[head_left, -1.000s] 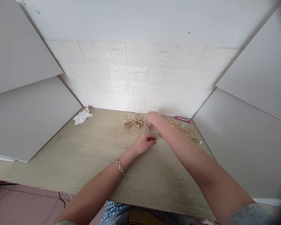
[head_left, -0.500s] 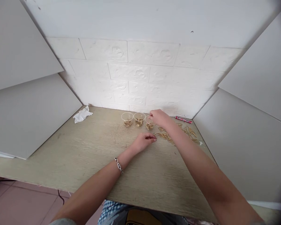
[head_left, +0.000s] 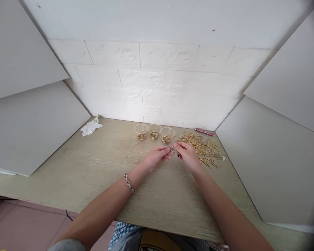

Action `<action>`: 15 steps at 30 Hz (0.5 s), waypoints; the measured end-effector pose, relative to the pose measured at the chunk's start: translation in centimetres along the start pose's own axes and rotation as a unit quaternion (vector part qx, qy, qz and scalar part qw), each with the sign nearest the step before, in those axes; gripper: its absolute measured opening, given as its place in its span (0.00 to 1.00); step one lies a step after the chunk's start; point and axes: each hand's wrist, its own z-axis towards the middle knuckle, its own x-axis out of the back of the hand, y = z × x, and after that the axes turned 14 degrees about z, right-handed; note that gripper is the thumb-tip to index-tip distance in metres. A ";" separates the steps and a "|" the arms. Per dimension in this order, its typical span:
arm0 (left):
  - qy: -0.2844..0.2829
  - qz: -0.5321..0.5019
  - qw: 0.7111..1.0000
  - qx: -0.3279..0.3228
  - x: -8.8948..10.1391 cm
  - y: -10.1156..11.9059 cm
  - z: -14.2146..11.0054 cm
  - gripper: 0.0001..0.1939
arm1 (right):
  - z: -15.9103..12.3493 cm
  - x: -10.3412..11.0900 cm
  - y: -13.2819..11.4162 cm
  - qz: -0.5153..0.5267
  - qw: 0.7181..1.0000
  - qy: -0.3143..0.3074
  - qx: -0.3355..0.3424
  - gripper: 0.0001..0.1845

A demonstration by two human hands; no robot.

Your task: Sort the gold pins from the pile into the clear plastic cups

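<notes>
My left hand [head_left: 158,157] is closed in a pinch on a thin gold-coloured pin [head_left: 172,150], which sticks out past the fingertips. Right against it, my right hand [head_left: 186,153] is also pinched, its fingertips meeting the left ones; what lies between them is too small to make out. Beside and behind the right hand spreads a loose pile of slim gold-coloured pins [head_left: 206,148]. Just beyond my hands stand three clear plastic cups, the left cup [head_left: 141,127], the middle cup [head_left: 154,127] and the right cup [head_left: 167,131], each with small gold-coloured pieces at the bottom.
A red pen-like stick [head_left: 204,132] lies by the back wall [head_left: 151,80]. A crumpled white tissue [head_left: 91,127] rests at the table's back left. Grey side panels, the left panel [head_left: 39,125] and the right panel [head_left: 277,157], close in the table [head_left: 115,153].
My right hand has come back from over the right cup, toward me, to meet my left hand. That cup and the pin pile are now uncovered. My left hand stays almost in place.
</notes>
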 end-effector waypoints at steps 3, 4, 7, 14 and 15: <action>0.005 0.003 1.000 -0.006 0.1 0.0 0.0 0.16 | 0.1 0.3 0.1 -0.030 0.999 -0.006 0.014 0.19; 0.006 0.005 1.000 -0.006 0.1 0.0 0.0 0.17 | 0.1 0.3 0.2 -0.040 0.999 -0.005 0.019 0.19; 0.015 0.012 1.000 -0.005 0.1 -0.1 0.2 0.16 | -0.1 0.3 0.1 -0.074 0.997 -0.011 0.027 0.18; 0.043 0.041 0.998 -0.003 0.1 0.0 0.4 0.15 | -0.4 0.0 0.3 -0.132 0.989 -0.026 0.069 0.15; 0.044 0.049 0.998 -0.005 0.1 0.0 0.4 0.15 | -0.4 0.0 0.5 -0.143 0.987 -0.027 0.075 0.14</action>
